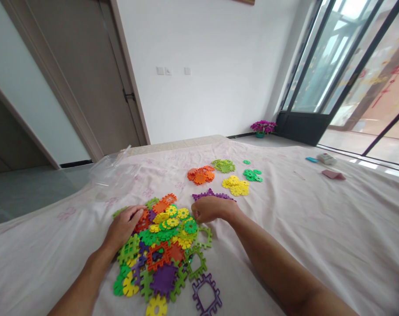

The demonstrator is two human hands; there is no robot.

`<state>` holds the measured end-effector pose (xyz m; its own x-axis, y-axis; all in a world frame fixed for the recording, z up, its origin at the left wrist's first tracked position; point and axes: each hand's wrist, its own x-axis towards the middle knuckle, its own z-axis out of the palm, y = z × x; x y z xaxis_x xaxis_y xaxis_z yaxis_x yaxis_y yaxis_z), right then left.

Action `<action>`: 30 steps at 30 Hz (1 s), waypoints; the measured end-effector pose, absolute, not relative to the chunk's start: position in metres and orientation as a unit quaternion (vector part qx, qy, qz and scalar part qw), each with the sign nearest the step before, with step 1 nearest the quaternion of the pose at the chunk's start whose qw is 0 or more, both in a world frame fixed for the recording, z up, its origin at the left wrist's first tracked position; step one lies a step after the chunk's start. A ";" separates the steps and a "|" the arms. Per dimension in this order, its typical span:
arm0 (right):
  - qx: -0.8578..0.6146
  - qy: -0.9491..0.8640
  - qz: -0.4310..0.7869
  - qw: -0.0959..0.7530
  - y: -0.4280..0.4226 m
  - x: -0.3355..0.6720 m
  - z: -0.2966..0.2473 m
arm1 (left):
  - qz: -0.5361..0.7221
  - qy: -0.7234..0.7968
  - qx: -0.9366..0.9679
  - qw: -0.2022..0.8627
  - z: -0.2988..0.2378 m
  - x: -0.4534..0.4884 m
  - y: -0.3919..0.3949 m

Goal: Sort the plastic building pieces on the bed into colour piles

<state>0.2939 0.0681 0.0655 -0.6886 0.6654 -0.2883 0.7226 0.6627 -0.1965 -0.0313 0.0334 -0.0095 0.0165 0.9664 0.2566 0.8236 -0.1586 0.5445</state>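
Note:
A heap of plastic interlocking pieces (163, 281) lies on the cloth before me, mixing purple, orange, yellow and green ones, some square with notched edges, others round like flowers. My left hand (125, 226) rests on the heap's upper left edge, its thumb and fingers slightly apart beside orange pieces (160, 206). At the upper right edge, my right hand (207, 209) has its fingers curled down near a green flower piece (190, 226); what they grip, if anything, is hidden. Just behind this hand sits a group of purple pieces (210, 192), partly covered by it.
Farther back lie sorted groups: orange (201, 175), light green (224, 165), yellow (236, 186) and green (252, 175). A clear plastic bag (110, 171) lies at left. A pink object (333, 174) and a white object (326, 158) lie far right on the pale cloth (304, 228).

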 end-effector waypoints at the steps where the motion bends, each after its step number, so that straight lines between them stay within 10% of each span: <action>1: 0.383 0.907 -0.148 0.095 0.068 0.294 0.065 | 0.293 0.637 0.702 0.121 -0.010 -0.031 0.033; 30: 0.445 0.892 -0.080 -0.002 0.064 0.274 0.050 | 0.287 0.641 0.702 0.118 -0.007 -0.030 0.032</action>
